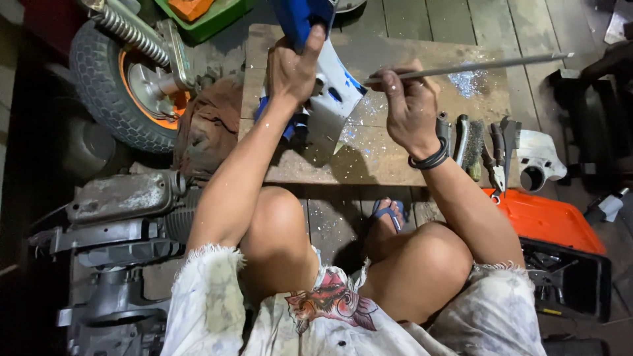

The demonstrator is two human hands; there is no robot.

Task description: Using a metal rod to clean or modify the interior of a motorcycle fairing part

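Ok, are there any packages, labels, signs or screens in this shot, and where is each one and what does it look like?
No labels, signs or screens show.
Orange case lid: right of the person's knee, flat, rectangular.
Black case tray: just below the lid, open, with tools inside.
Green tray: top edge, behind the wheel, holding something orange.

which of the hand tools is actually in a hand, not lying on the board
The long grey metal file, gripped by the right hand. The pliers and the tools beside them lie untouched.

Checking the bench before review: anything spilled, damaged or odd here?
Pale shavings lie scattered over the wooden board, thickest past the long file in the right hand. The left hand grips a blue-and-white plastic panel.
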